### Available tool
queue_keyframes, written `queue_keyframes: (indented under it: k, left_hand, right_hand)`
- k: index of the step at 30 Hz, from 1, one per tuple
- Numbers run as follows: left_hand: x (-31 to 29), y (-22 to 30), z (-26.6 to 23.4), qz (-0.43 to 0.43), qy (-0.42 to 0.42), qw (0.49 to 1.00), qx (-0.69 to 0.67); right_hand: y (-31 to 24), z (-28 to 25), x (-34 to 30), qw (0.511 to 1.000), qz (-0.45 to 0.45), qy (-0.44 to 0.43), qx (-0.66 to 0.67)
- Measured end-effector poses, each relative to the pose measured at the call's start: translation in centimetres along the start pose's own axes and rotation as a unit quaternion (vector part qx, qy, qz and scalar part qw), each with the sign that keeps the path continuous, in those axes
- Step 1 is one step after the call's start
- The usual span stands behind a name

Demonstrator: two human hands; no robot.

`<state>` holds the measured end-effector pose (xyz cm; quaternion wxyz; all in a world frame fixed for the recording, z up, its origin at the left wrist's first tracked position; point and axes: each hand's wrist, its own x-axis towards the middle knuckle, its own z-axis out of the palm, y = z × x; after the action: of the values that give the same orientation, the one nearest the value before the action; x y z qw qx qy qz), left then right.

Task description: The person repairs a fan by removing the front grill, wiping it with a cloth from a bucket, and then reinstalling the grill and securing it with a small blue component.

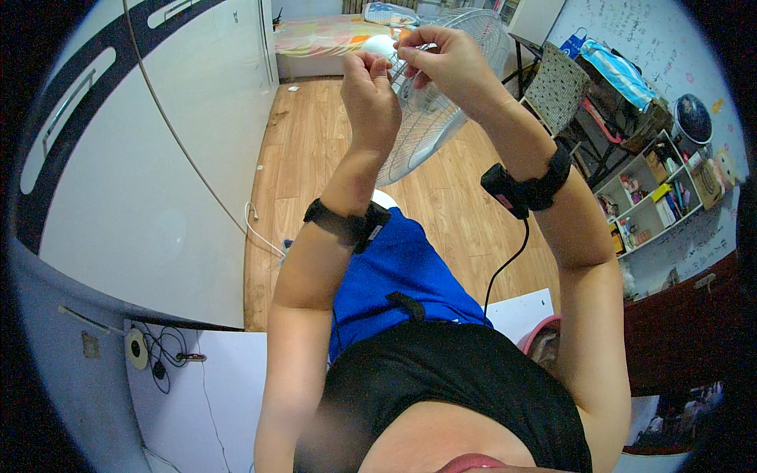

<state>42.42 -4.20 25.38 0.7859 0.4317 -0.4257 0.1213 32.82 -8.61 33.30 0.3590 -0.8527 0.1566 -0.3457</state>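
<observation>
Both arms reach forward to a fan with a white wire guard (430, 150), which stands tilted over the wooden floor. My left hand (372, 98) is closed, thumb against bent fingers, at the guard's upper left edge. Just right of it my right hand (453, 63) makes a pinch, its fingertips close to the left hand's. What lies between the fingertips is too small to make out, and the hands cover part of the guard. Behind the fingers shows a white rounded thing (379, 45). Each forearm wears a black strap with a small box (505, 191).
White cabinet doors (158, 158) with a hanging cord stand at the left. A bed (315, 35) is at the far end. A chair (557, 87), a cluttered desk and a shelf unit (658, 197) line the right. A white cable (260, 235) lies on the floor near the cabinet.
</observation>
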Motion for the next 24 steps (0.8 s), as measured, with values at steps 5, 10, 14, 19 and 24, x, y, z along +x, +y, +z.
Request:
queue_keyframes:
  k: [5, 10, 14, 19, 24]
  left_hand:
    - [-0.2, -0.7, 0.2, 0.011, -0.021, 0.999, -0.034]
    - [-0.1, -0.7, 0.1, 0.043, -0.037, 0.998, 0.020]
    - [-0.2, 0.0, -0.1, 0.045, -0.030, 0.998, 0.033]
    - [-0.3, 0.5, 0.1, 0.056, -0.021, 0.998, 0.036]
    - [-0.4, 0.3, 0.0, 0.024, -0.015, 0.999, 0.032]
  right_hand:
    - [0.1, -0.2, 0.4, 1.000, -0.020, -0.017, -0.008]
    - [0.1, 0.0, 0.4, 0.999, -0.006, -0.025, 0.035]
    - [0.4, 0.2, 0.5, 0.987, -0.003, -0.044, 0.153]
    - [-0.3, -1.6, 0.8, 0.980, -0.035, 0.005, 0.194]
    - [-5.0, -2.8, -0.4, 0.906, -0.216, 0.246, -0.268]
